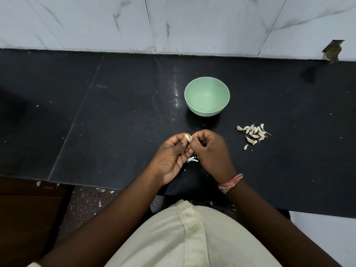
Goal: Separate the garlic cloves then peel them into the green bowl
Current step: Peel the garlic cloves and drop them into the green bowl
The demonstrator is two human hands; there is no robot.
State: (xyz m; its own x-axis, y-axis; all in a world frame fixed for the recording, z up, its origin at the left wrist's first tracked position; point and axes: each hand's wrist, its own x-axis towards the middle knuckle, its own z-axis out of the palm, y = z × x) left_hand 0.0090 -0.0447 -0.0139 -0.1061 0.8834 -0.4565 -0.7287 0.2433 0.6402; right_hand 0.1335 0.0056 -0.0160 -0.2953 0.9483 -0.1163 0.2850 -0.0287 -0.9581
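Both hands meet over the black counter point(123, 120) at 6 o'clock from the green bowl point(206, 96): the left hand point(172, 157) pinches a garlic clove point(188, 137) at its fingertips, and the right hand point(209, 149), fingers curled, picks at the clove's skin. Peeling looks to be the step in hand, since the bowl appears to hold nothing, a pile of separated cloves point(253, 133) waits at its 4 o'clock, and skin scraps point(192, 160) lie under the hands. Next, the skin likely needs stripping clear before the bare clove goes forward into the bowl.
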